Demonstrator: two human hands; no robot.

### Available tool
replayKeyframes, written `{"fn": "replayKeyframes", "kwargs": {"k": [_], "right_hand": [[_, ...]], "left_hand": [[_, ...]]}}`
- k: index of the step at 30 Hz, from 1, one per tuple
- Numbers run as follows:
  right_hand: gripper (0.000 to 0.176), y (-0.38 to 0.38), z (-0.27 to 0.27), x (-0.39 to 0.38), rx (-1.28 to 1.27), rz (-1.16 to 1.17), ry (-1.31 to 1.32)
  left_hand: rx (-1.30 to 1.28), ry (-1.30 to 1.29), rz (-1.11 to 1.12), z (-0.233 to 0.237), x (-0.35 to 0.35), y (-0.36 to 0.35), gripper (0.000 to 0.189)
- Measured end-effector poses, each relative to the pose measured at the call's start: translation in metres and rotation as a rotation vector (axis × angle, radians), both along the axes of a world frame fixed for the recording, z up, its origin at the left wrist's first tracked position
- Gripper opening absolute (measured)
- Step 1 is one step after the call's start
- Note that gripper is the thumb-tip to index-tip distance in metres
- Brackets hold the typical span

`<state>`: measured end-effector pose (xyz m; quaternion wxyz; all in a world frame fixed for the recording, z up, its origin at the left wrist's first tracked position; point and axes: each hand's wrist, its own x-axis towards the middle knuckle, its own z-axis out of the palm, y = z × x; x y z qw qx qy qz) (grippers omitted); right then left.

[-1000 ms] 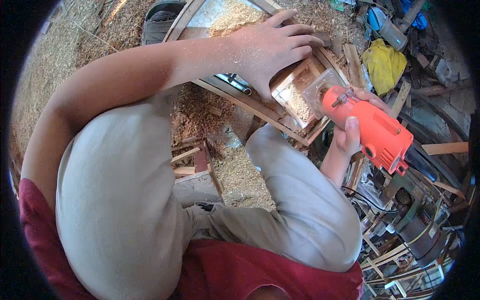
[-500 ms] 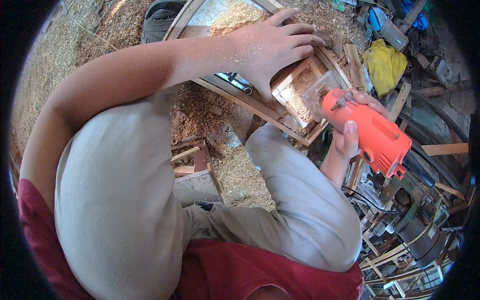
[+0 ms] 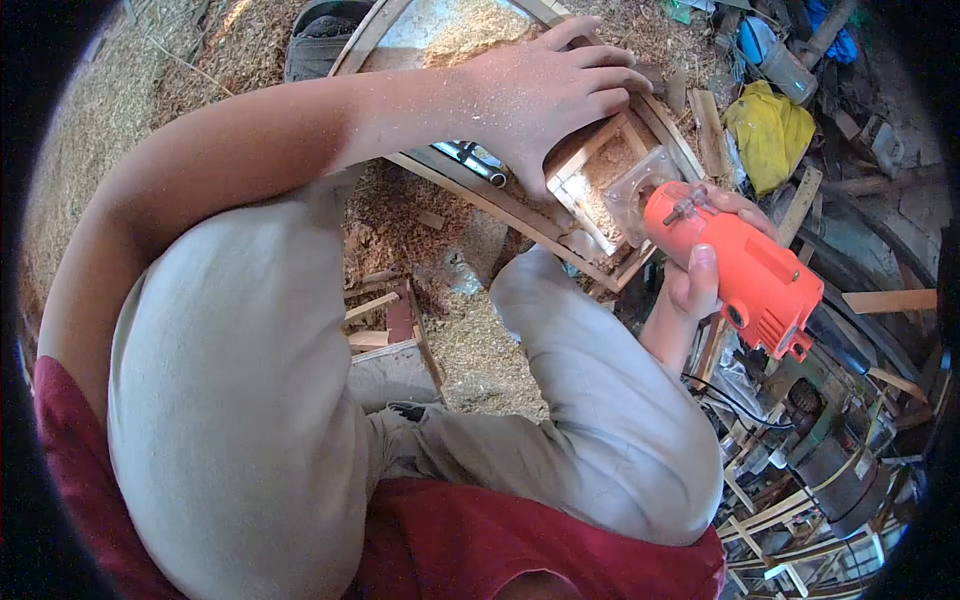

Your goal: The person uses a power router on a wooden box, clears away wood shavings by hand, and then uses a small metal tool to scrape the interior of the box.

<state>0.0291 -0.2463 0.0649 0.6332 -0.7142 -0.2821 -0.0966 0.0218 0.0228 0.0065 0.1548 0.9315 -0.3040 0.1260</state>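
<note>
My right hand (image 3: pixel 705 270) is wrapped round an orange trim router (image 3: pixel 745 270). Its clear base (image 3: pixel 640 192) rests at the edge of a small wooden frame (image 3: pixel 590 215) with sawdust inside. My left hand (image 3: pixel 550 100) lies across the wood with fingers spread, its thumb beside the small frame's near corner. Beneath both is a larger wooden frame (image 3: pixel 490 205), sprinkled with sawdust. A metal tool (image 3: pixel 478 162) with a rounded end lies inside it, partly under my left wrist. The router's bit is hard to make out behind the base.
Wood shavings (image 3: pixel 490 370) cover the ground between my legs, where a small box of wood offcuts (image 3: pixel 390 340) stands. A yellow cloth (image 3: pixel 770 135), a bottle (image 3: pixel 788 72) and scrap wood lie to the right. A black cord (image 3: pixel 735 405) runs below the router. A sandal (image 3: pixel 318 45) shows at top left.
Almost nothing differs. The router has dipped very slightly at its rear end, and my left hand keeps its place on the wood.
</note>
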Motion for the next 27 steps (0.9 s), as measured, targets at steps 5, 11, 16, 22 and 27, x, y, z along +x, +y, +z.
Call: {"fn": "replayKeyframes", "kwargs": {"k": [5, 11, 16, 22, 27], "right_hand": [[0.055, 0.0, -0.001, 0.01, 0.025, 0.01, 0.006], [0.054, 0.011, 0.0, 0.012, 0.015, -0.059, -0.013], [0.057, 0.015, -0.001, 0.014, 0.014, -0.062, -0.014], [0.058, 0.014, 0.0, 0.018, -0.025, -0.029, -0.027], [0.058, 0.013, -0.001, 0.02, -0.024, -0.011, -0.026]], "left_hand": [[0.0, -0.002, -0.002, -0.001, 0.001, 0.0, 0.11], [0.057, 0.013, 0.011, 0.001, -0.002, -0.001, 0.113], [0.003, 0.006, -0.001, -0.003, 0.0, -0.001, 0.113], [-0.012, 0.013, -0.068, -0.001, 0.006, 0.005, 0.108], [-0.049, 0.11, -0.126, 0.019, 0.004, 0.012, 0.109]]}}
